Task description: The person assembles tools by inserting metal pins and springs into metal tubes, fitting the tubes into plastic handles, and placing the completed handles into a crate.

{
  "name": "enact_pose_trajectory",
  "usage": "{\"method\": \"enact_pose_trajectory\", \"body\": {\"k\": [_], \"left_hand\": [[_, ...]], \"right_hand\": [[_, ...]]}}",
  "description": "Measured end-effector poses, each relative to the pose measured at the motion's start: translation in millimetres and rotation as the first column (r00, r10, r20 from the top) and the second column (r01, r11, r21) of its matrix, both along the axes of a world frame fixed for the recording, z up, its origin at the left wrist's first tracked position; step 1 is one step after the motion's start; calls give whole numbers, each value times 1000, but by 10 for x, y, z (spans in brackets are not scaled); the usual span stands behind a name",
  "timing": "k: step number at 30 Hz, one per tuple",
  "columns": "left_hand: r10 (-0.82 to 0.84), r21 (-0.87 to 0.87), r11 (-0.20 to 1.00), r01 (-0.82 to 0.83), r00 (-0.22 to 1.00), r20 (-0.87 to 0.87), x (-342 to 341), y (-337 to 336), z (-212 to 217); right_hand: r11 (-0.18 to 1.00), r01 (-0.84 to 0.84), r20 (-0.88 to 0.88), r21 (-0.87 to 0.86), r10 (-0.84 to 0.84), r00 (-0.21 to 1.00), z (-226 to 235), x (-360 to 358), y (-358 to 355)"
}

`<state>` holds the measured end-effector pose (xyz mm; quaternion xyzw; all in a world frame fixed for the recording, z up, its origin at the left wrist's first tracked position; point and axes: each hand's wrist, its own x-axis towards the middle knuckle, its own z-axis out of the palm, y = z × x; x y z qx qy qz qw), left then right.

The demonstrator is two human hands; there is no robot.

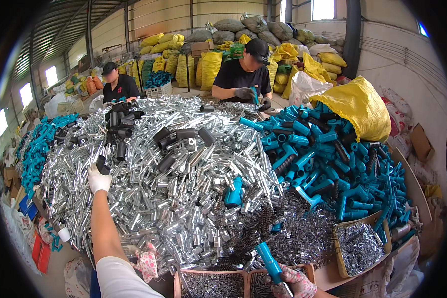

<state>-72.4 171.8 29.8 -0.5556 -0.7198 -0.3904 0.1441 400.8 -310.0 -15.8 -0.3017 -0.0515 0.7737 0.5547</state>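
Left hand (99,180), in a white glove, stretched far out over the left part of the heap of shiny metal tubes (184,198), fingers closed round a short black tube (102,165) lifted just clear of the pile. Right hand (295,283), in a patterned glove, down at the near edge, fingers wrapped round the lower end of a teal plastic handle (269,260) that tilts up and to the left (a thin metal rod pokes out below the fist).

More black tubes (121,124) scattered at the far left of the heap. Dark coil springs (256,223) lying between the metal tubes and the right hand. Big mound of teal handles (328,164) to the right, spilling from a yellow sack (357,107). Cardboard tray of small metal parts (360,246) at near right. Two other people (243,74) at the far side.
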Motion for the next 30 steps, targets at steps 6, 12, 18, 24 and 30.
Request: {"method": "enact_pose_trajectory", "body": {"k": [6,12,18,24,30], "left_hand": [[-17,-133,991,26,998,68,61,-152,129],[8,-47,999,-8,1000,-20,3,3,-2],[25,-113,993,-26,1000,-11,-24,-94,51],[32,-141,990,-27,999,40,12,-138,96],[28,-118,993,-24,999,31,7,-101,73]], "right_hand": [[998,60,84,-32,-57,995,132,-83,48],[997,70,174,-17,-65,983,99,-79,26],[999,41,180,1,-40,983,74,-69,28],[999,45,197,14,-47,979,32,-56,16],[999,41,170,20,-44,985,37,-47,25]]}}
